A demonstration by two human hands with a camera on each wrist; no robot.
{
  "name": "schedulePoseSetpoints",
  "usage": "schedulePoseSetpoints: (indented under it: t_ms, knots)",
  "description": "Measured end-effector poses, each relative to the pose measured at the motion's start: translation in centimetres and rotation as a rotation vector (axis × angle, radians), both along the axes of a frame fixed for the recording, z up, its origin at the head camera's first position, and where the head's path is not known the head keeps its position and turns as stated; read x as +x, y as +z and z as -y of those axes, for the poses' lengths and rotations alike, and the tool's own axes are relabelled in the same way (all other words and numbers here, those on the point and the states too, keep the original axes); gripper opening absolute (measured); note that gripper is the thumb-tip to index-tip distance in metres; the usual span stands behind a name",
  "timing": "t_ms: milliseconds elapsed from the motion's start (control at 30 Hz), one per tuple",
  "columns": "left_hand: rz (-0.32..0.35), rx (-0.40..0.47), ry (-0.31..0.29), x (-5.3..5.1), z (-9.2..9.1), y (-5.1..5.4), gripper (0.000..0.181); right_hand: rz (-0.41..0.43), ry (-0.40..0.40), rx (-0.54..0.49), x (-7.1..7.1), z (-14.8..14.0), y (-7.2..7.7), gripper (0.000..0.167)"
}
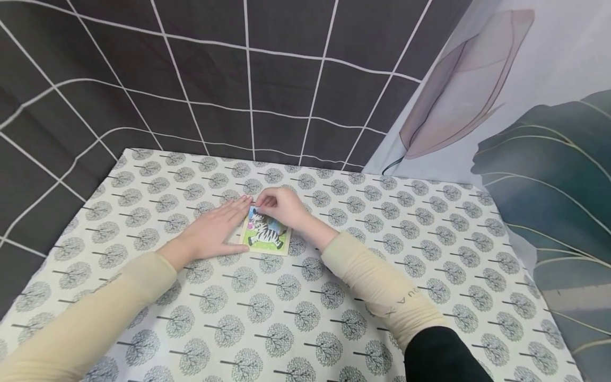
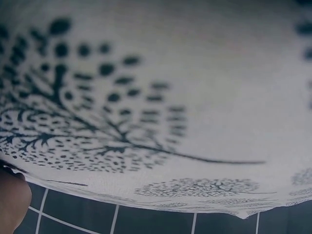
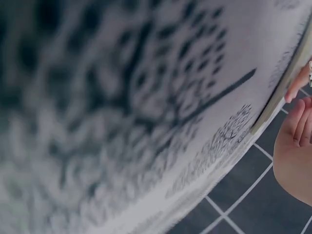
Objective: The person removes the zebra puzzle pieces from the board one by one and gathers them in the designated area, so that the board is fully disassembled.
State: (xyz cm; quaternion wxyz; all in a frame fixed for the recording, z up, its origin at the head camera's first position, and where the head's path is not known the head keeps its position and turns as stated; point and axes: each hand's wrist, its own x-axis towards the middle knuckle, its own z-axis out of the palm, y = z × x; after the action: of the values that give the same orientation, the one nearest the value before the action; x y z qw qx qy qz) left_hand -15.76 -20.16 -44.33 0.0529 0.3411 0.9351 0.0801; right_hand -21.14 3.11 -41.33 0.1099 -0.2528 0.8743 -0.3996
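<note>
While left grip [image 1: 215, 229] lies flat, empty, beside zebra board [image 1: 267, 237], right grip [image 1: 285, 206] curled at its top, hold unclear

Bright head view — dim, blurry wrist views

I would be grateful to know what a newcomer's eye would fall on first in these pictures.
Probably the small, flat, rectangular board with a colourful zebra picture, near the middle of the head view, with the bare left hand at its left side and the bare right hand curled at its top. Next might come the white cloth printed with grey trees beneath it, and the dark, white-gridded fabric backdrop behind.
</note>
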Motion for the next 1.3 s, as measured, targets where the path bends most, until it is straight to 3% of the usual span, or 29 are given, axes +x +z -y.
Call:
schedulePoseSetpoints:
  t_ms: [167, 300, 567, 900, 1300]
  knots:
    - [0.005, -0.001, 0.001, -0.1, -0.1, -0.1, 0.109, 0.051, -0.081, -0.144, -0.7, -1.5, 0.0, 0.013]
    - [0.014, 0.008, 0.007, -0.1, -0.1, 0.0, 0.108, 0.102, -0.131, -0.187, -1.2, -3.5, 0.3, 0.014]
    - [0.022, 0.002, 0.011, 0.0, -0.1, 0.0, 0.108, 0.172, -0.161, -0.093, -1.3, -7.8, 0.8, 0.014]
    - [0.017, -0.005, 0.009, 0.1, 0.0, 0.0, 0.107, 0.166, -0.180, 0.003, -0.8, -11.5, 0.5, 0.015]
    - [0.022, -0.020, -0.001, -0.1, -0.1, -0.2, 0.107, 0.097, -0.177, 0.105, -0.3, -13.4, -0.5, 0.013]
